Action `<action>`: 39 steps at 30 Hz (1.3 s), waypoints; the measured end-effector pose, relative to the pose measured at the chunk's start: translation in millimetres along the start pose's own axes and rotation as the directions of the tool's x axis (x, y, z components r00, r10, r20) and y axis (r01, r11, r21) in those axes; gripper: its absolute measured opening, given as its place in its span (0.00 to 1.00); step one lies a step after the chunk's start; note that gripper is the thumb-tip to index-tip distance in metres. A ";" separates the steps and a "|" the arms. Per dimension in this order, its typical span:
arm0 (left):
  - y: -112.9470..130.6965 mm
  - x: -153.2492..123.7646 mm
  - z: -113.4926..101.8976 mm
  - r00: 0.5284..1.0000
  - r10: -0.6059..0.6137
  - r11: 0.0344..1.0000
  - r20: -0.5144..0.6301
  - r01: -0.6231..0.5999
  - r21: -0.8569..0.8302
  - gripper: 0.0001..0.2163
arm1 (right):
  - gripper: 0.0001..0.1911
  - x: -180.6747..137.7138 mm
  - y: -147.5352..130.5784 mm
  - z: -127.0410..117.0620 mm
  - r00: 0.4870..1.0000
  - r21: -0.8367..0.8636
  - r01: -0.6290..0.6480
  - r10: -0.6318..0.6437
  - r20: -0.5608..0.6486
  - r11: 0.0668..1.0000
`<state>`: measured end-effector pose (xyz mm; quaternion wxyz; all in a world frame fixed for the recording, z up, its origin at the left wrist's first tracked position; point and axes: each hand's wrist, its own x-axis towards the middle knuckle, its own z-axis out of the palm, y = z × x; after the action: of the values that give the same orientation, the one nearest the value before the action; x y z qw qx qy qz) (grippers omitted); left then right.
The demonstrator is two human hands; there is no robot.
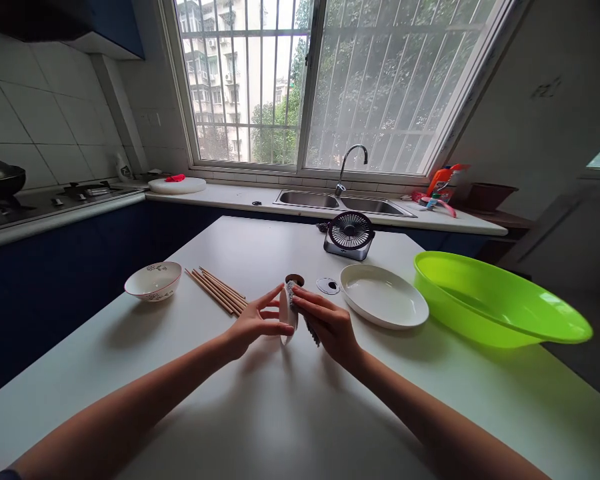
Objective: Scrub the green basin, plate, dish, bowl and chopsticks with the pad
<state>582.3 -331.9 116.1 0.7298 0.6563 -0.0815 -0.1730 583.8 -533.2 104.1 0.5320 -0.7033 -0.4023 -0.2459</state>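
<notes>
My left hand (250, 325) grips a small white dish (284, 310) by its rim, thumb below and fingers above. The dish is tipped up nearly edge-on over the table, so most of its face is hidden. A grey cloth (291, 293) is held in my right hand (333, 327), whose fingers press it against the dish's right side; its lower end hangs beneath the palm. Just left of my left hand lie several wooden chopsticks (217, 291). Right of my right hand sits a white oval-looking plate (384, 299).
A flowered bowl (153, 283) stands on the table's (220, 407) left side. To the right is a large green basin (500, 300). Farther back are a small fan (350, 233), a round table hole (295, 279) and its cover (328, 286). A sink (310, 199) lies under the window.
</notes>
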 end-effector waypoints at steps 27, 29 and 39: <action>0.1 -2.1 4.1 0.993 0.013 0.999 0.116 -0.018 0.040 0.51 | 0.24 0.7 1.2 2.0 0.999 -0.031 0.024 -0.025 -0.029 0.999; 1.3 -1.4 3.3 0.991 0.008 1.000 0.131 -0.009 0.005 0.49 | 0.25 -1.0 -0.3 3.4 0.997 -0.058 0.064 -0.066 -0.028 0.996; -3.7 -0.2 2.9 0.987 0.075 0.992 0.145 -0.089 0.087 0.44 | 0.26 0.2 0.1 2.6 0.994 -0.094 0.104 -0.107 -0.027 0.990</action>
<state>580.7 -334.8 112.8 0.6975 0.6717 -0.1679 -0.1849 583.7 -530.7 103.5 0.4913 -0.7009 -0.4187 -0.3035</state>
